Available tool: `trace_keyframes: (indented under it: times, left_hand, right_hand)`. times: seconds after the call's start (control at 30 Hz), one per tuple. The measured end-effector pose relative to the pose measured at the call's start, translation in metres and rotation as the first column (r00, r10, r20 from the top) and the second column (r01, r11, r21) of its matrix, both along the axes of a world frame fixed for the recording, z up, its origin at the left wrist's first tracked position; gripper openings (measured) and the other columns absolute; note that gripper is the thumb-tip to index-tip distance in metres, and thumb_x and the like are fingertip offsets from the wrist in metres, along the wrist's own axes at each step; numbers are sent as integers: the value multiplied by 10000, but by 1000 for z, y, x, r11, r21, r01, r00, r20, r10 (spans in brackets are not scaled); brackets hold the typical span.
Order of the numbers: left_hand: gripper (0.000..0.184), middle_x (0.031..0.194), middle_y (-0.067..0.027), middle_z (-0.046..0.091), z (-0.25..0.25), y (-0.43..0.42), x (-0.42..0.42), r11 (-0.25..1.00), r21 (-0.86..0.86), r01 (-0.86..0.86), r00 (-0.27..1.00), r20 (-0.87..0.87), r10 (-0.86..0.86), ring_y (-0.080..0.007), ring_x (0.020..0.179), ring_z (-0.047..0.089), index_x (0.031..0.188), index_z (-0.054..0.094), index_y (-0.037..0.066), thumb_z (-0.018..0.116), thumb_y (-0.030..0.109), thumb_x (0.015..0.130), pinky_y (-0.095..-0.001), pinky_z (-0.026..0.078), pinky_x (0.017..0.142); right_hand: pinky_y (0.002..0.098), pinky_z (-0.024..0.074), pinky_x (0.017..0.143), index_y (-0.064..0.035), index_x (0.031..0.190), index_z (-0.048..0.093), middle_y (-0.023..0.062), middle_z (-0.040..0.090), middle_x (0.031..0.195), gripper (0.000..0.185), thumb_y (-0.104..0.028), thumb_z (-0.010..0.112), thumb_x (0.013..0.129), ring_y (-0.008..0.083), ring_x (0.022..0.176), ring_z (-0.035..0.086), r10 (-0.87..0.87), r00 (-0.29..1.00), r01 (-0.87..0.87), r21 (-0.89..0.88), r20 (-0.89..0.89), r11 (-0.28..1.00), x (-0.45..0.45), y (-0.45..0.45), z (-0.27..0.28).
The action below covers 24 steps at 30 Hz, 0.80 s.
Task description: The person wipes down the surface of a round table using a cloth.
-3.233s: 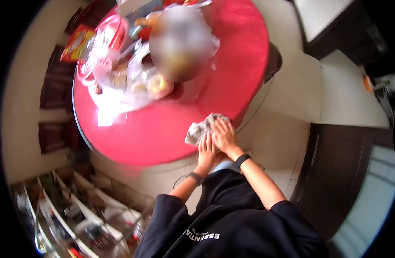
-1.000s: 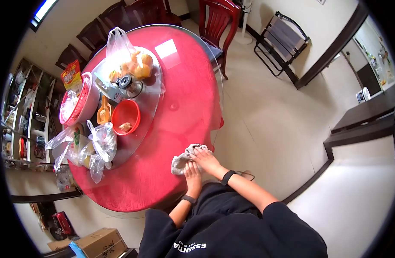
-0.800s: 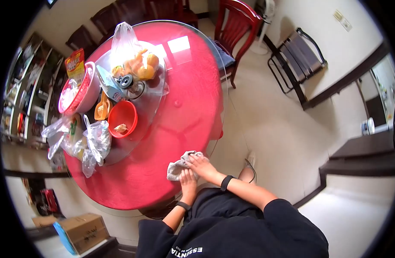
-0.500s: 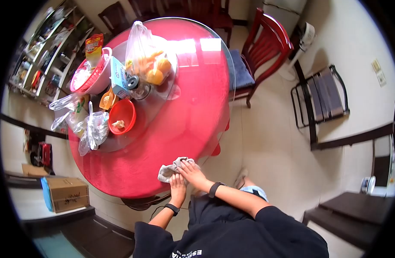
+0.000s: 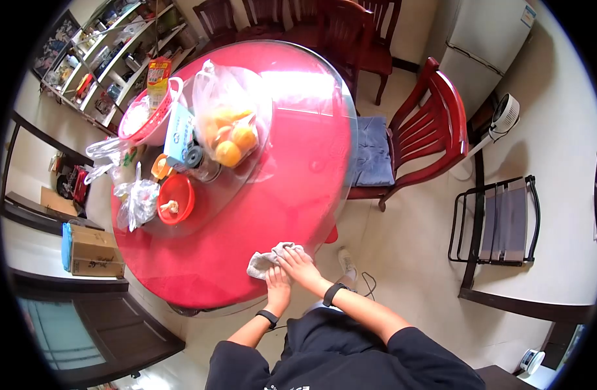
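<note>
Grey cloth (image 5: 260,264) by near edge of red table (image 5: 246,221)

Your right hand (image 5: 299,265) lies across the cloth, fingers straight and unclenched; your left hand (image 5: 278,286) sits just beside it, fingers extended onto the cloth's near edge; both forearms reach forward, wrists banded black; print on your black shirt (image 5: 350,361) is cut off; lettering on blue box (image 5: 179,136) and carton (image 5: 98,250) is too small to read.

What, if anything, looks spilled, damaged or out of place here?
Nothing stands out: no spill or damage shows on the red table. The cloth is bunched near its edge, and the red bowl and fruit bag look intact.
</note>
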<state>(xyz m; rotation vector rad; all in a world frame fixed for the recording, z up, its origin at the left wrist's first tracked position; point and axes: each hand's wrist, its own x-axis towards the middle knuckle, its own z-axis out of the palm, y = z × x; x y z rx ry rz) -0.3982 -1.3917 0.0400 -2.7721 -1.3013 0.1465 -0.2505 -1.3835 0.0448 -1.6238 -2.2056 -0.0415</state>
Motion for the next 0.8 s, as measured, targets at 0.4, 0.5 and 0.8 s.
trace_keyframes:
  times: [0.4, 0.5, 0.8]
  left_hand:
    - [530, 1276, -226, 374, 17, 68, 194, 988, 152, -38, 992, -117, 56, -365, 1224, 347, 1265, 352, -103, 462, 185, 834, -486, 259, 1048]
    - [532, 1278, -233, 373, 16, 80, 217, 985, 155, -81, 993, -66, 93, -368, 1220, 354, 1263, 353, -111, 464, 181, 832, -486, 271, 1038]
    - [499, 1281, -255, 382, 24, 157, 345, 961, 113, -254, 966, -15, 257, -392, 1227, 352, 1253, 366, -107, 444, 160, 838, -508, 265, 1036]
  right_hand:
    - [414, 290, 1056, -106, 1298, 424, 98, 447, 1303, 505, -170, 495, 801, 246, 1256, 394, 116, 992, -114, -43, 45, 993, 189, 85, 37]
    - [428, 257, 1079, -104, 1304, 424, 110, 430, 1328, 504, -140, 485, 805, 263, 1283, 367, 200, 979, -204, -95, -46, 974, 216, 106, 41]
    - [420, 254, 1084, -103, 1266, 464, 118, 430, 1337, 455, -138, 497, 813, 261, 1301, 352, 380, 918, -394, -158, -109, 906, 335, 212, 49]
